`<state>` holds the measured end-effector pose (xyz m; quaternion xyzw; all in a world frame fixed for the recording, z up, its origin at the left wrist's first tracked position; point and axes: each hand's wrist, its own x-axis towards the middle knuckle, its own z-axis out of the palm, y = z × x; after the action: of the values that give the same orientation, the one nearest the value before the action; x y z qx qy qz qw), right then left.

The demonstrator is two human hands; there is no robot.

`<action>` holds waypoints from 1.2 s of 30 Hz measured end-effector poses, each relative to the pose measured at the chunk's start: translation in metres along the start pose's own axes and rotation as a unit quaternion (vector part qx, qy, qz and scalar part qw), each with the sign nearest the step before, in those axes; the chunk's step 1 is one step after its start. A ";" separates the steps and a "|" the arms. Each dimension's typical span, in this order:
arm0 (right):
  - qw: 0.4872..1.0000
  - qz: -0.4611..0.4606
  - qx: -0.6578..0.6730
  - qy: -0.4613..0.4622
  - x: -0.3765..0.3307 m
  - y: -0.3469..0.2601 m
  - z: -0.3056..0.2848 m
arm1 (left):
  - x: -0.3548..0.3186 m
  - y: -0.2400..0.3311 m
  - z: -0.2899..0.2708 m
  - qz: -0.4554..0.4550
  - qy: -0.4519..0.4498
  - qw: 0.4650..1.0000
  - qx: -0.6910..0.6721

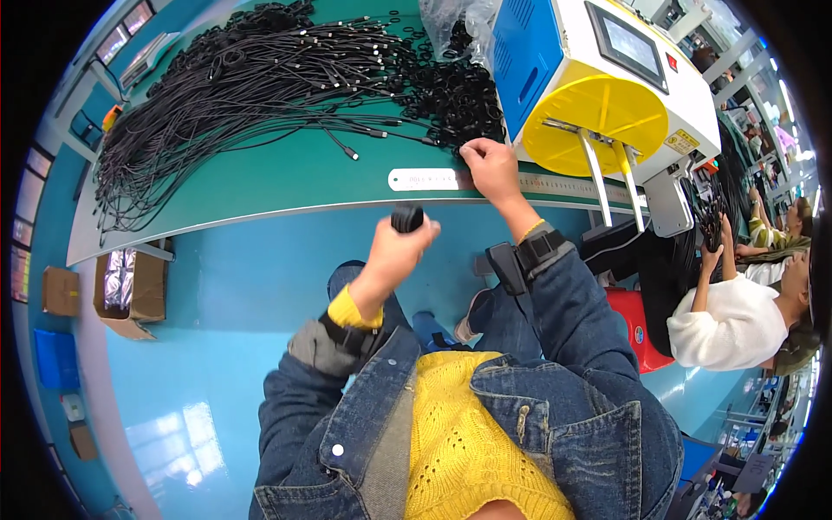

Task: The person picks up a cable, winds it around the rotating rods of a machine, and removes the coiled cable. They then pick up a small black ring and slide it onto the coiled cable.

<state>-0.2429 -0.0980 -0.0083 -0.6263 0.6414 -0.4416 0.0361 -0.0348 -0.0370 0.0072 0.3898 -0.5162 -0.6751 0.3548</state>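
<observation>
My left hand is closed round a coiled black cable, held just off the near edge of the green table. The coil's top sticks up out of the fist; its lower part is hidden by my fingers. Over the tabletop, my right hand has thumb and forefinger pinched together at the near edge of a heap of small black rings. Whatever sits in that pinch is too small to make out. Under the right wrist lies a steel ruler, along the table's front edge.
A large pile of black cables with light-coloured connectors covers the table's left part. At right stands a blue and white machine with a yellow disc and two protruding prongs. Another person handles black cables farther right. Cardboard box on the floor.
</observation>
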 end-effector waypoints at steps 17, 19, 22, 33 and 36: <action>0.770 0.358 0.528 0.023 -0.015 -0.006 -0.027 | 0.122 0.028 0.041 0.043 0.065 0.997 0.024; 0.771 0.360 0.524 0.048 -0.017 -0.006 -0.027 | 0.125 0.030 0.039 0.049 0.071 0.996 0.016; 0.797 0.351 0.491 0.025 -0.020 -0.002 -0.028 | 0.130 0.033 0.030 0.050 0.073 0.991 0.103; 0.791 0.345 0.504 -0.031 -0.048 -0.022 -0.063 | 0.115 0.033 0.019 0.224 0.087 0.959 0.149; 0.780 0.335 0.527 -0.048 -0.067 -0.023 -0.078 | 0.077 0.041 0.043 0.166 0.022 0.983 0.080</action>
<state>-0.2574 0.0023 0.0194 -0.2758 0.4753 -0.6399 0.5372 -0.1044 -0.0960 0.0415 0.3405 -0.6182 -0.5550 0.4404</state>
